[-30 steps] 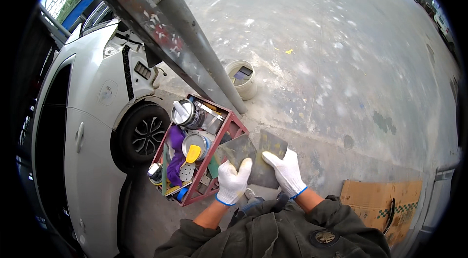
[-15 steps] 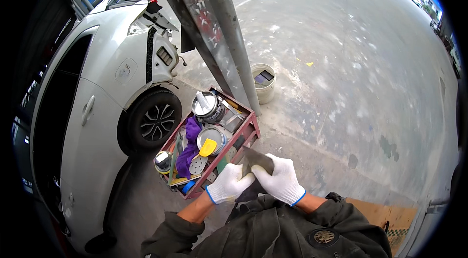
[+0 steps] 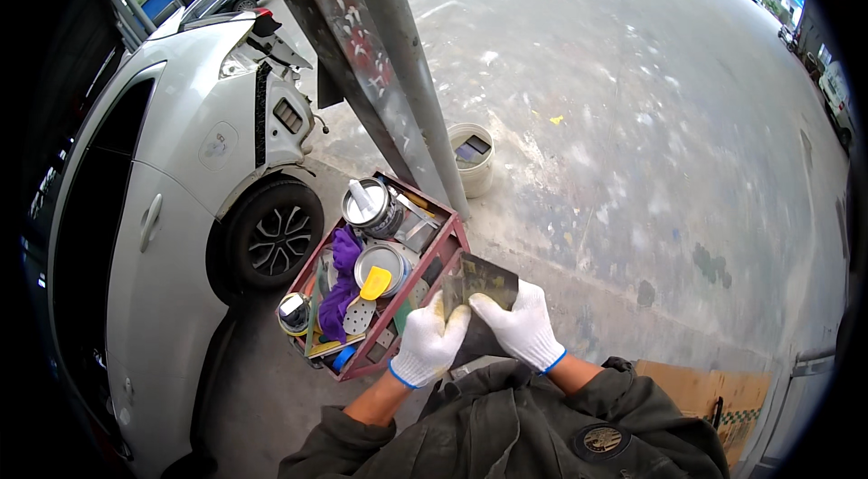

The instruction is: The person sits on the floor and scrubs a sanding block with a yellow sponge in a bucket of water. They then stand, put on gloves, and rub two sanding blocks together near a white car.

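In front of my body, both white-gloved hands grip a dark grey sandpaper sheet [image 3: 493, 280]. It is creased down the middle and has yellowish patches. My left hand [image 3: 429, 341] pinches its near left part with the thumb up. My right hand [image 3: 524, 328] is closed on the right part, its thumb lying across the sheet. The other fingers are mostly hidden beneath. Just left of the sheet stands a red metal tool cart [image 3: 459, 233], carrying an open can [image 3: 371, 209], a lidded can [image 3: 383, 264], a yellow scraper [image 3: 375, 283] and a purple cloth [image 3: 339, 284].
A silver car [image 3: 172, 171] with its rear bumper off stands at the left, its rear wheel [image 3: 278, 237] close to the cart. Beyond the cart rise grey steel posts [image 3: 398, 54] with a white bucket [image 3: 472, 173] beside them. Cardboard [image 3: 696, 388] lies at the lower right.
The sandpaper sheet has been raised and turned, so more of its face and crease shows. My left hand has tilted more upright. The view has shifted slightly.
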{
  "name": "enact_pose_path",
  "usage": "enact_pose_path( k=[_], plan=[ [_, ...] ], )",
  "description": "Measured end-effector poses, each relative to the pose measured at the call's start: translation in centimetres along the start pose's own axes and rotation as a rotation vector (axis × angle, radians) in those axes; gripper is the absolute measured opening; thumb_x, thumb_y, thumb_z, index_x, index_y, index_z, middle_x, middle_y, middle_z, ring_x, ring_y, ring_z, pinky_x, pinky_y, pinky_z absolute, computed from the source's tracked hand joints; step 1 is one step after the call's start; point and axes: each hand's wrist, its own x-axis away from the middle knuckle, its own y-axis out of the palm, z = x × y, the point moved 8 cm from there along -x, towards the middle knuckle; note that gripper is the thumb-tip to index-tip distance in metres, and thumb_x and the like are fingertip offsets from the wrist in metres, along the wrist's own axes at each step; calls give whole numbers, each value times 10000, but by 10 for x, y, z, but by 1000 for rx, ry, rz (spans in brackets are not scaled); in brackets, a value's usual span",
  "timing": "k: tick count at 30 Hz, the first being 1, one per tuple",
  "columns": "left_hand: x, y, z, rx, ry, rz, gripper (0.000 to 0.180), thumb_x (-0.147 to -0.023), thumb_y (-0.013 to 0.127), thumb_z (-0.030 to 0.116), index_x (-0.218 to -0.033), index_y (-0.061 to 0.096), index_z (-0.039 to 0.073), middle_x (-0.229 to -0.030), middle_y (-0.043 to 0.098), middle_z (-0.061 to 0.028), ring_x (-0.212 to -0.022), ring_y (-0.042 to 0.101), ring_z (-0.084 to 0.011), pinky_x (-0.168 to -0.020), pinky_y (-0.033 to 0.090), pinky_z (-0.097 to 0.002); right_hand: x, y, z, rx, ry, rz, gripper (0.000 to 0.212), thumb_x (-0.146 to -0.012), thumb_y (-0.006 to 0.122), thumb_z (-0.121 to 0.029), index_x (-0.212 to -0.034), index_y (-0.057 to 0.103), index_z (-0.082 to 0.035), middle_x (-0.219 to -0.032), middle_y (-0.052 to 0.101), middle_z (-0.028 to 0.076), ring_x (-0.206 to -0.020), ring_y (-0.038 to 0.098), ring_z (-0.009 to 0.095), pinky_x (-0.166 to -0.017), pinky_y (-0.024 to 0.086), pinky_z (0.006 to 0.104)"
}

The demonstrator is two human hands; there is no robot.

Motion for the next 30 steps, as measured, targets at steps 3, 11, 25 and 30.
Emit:
enact_pose_path(
  k=[3, 11, 25, 30],
  plan=[
    [6, 9, -1, 41, 46, -161, 229, -921, 612, 109, -1092, 608, -44, -772, 651, -264, -759, 670, -440, -596, 515, -429, 13, 0, -20, 74, -38, -26, 231, -850, 684, -137, -1033, 688, 5, -830, 708, 197, -752, 727, 279, -681, 542, 342],
    [8, 31, 10, -13, 17, -493, 232, -918, 589, 169, -999, 584, -49, -795, 639, -265, -771, 651, -451, -641, 509, -434, 33, -9, -35, 257, -178, -189, 165, -860, 664, -121, -977, 693, -9, -791, 690, 190, -701, 708, 295, -653, 539, 352],
    [8, 34, 14, 13, 50, 84, 290, -809, 605, 45, -1091, 587, -21, -689, 645, -166, -594, 677, -280, -568, 515, -358, 30, -34, 8, -7, 82, 19, 256, -846, 707, -178, -1024, 699, 5, -847, 719, 172, -747, 706, 213, -702, 532, 330],
    [11, 41, 22, -56, -48, -150, 244, -817, 594, 15, -1056, 595, -31, -775, 678, -164, -681, 669, -189, -649, 518, -317, 41, -30, -7, 59, -19, 1, 177, -844, 673, -124, -970, 697, -1, -779, 684, 200, -704, 711, 328, -638, 532, 359]
  ],
)
